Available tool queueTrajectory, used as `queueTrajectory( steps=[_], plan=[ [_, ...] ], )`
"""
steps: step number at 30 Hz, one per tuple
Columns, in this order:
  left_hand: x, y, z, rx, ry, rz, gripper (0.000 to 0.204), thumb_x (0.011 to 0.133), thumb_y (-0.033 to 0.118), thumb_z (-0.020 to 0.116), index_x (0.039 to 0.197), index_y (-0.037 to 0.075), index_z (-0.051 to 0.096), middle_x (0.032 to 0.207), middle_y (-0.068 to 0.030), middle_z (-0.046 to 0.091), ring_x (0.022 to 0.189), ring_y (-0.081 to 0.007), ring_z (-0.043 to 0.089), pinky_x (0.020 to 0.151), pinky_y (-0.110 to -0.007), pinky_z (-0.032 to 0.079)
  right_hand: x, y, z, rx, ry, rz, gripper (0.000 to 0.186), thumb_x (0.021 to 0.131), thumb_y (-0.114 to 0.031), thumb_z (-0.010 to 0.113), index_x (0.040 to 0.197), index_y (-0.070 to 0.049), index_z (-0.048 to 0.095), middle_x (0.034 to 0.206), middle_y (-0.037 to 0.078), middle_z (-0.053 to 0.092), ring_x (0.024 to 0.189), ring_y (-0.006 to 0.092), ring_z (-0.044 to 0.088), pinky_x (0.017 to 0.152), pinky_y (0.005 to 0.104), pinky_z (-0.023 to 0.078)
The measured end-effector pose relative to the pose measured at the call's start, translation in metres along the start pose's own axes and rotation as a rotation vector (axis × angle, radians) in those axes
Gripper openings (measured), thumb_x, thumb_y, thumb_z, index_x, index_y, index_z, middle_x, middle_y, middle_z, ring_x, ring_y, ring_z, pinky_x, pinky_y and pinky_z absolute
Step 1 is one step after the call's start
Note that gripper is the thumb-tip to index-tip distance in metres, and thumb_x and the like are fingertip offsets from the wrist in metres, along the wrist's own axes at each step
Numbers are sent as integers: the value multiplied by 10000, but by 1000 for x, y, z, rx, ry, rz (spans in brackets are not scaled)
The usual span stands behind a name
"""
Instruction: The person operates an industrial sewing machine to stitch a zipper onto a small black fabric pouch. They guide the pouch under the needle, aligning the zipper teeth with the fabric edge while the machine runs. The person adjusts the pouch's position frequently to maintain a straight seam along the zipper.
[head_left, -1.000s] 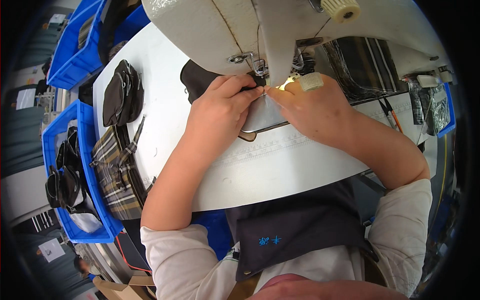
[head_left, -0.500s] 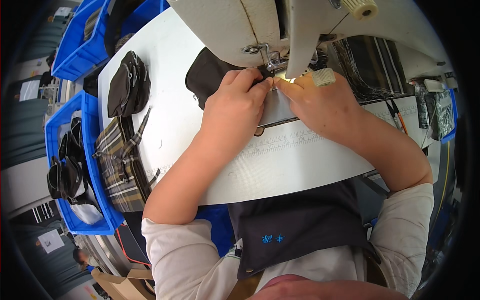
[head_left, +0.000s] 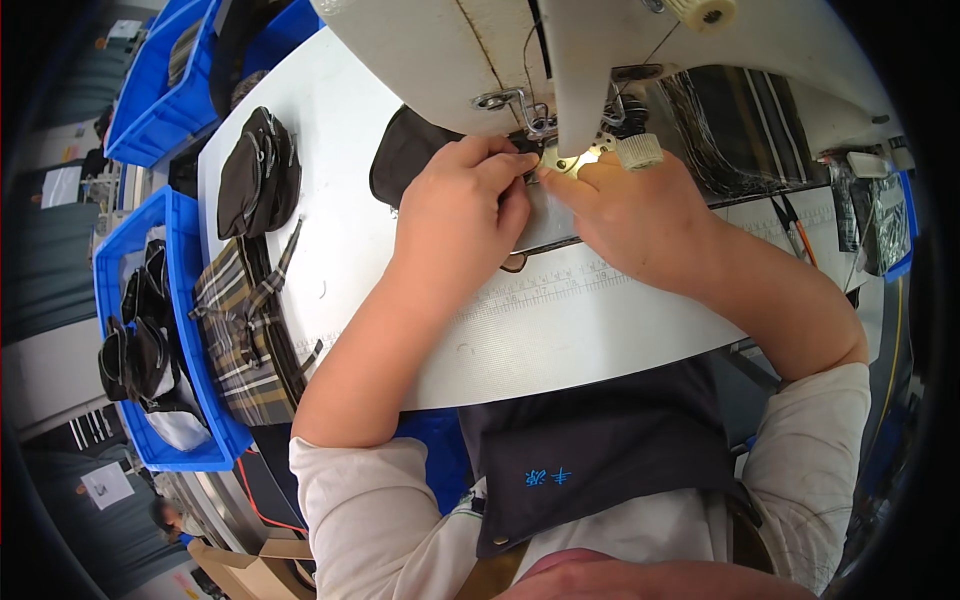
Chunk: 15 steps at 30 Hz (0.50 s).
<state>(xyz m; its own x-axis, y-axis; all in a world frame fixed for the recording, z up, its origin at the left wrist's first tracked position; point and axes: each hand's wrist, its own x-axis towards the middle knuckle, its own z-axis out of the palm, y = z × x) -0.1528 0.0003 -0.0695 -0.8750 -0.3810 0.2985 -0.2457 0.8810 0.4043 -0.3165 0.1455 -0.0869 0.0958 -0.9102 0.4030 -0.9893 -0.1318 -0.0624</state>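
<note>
A dark brown fabric piece (head_left: pixel 408 158) lies on the white sewing table, its right edge beside the presser foot of a white sewing machine (head_left: pixel 440 55). My left hand (head_left: pixel 460 205) is closed on that edge, thumb and index finger pinched together. My right hand (head_left: pixel 645 215) meets it from the other side, its index fingertip against the same edge and its other fingers curled under. The bit of cloth between the fingertips is mostly hidden. A lit metal needle plate (head_left: pixel 565 160) shows just past my right fingertips.
Brown zippered pouches (head_left: pixel 258 175) and plaid fabric pieces (head_left: pixel 245 330) lie at the left table edge. Blue bins (head_left: pixel 180 330) holding dark pouches stand beyond. Striped dark fabric (head_left: pixel 740 130) is stacked right of the machine, near thread snips (head_left: pixel 795 230). A ruler scale (head_left: pixel 545 290) runs along the table.
Both hands have drawn slightly back from the needle, uncovering more of the lit plate. My left thumb and fingers have shifted on the fabric edge. The view has moved a little.
</note>
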Motion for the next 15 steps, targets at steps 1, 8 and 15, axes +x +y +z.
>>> queueTrajectory(
  steps=[1, 8, 15],
  plan=[
    [0, -2, -1, -37, -4, -16, 244, 884, 72, 723, 1107, 61, 822, 1132, -99, 749, 991, -297, 726, 860, -394, 602, 0, -1, 1, 45, 27, -18, 221, 842, -110, 722, 1061, -81, 730, 691, 24, 662, 671, 225, 702, 601, 367, 530],
    [4, -14, -6, -274, -118, -131, 272, 916, 101, 702, 1155, 36, 813, 1193, -111, 745, 1003, -300, 739, 876, -374, 598, 2, -4, 3, 23, 43, -53, 232, 823, -95, 732, 1055, -86, 729, 796, 17, 649, 811, 188, 701, 671, 347, 526],
    [1, -6, -1, -73, -44, -11, 260, 874, 70, 732, 1121, 54, 813, 1120, -82, 718, 1002, -277, 714, 827, -377, 604, 1, -4, 5, 52, 10, -54, 266, 802, -88, 741, 1067, -64, 730, 812, 35, 652, 800, 198, 707, 668, 350, 518]
  ],
)
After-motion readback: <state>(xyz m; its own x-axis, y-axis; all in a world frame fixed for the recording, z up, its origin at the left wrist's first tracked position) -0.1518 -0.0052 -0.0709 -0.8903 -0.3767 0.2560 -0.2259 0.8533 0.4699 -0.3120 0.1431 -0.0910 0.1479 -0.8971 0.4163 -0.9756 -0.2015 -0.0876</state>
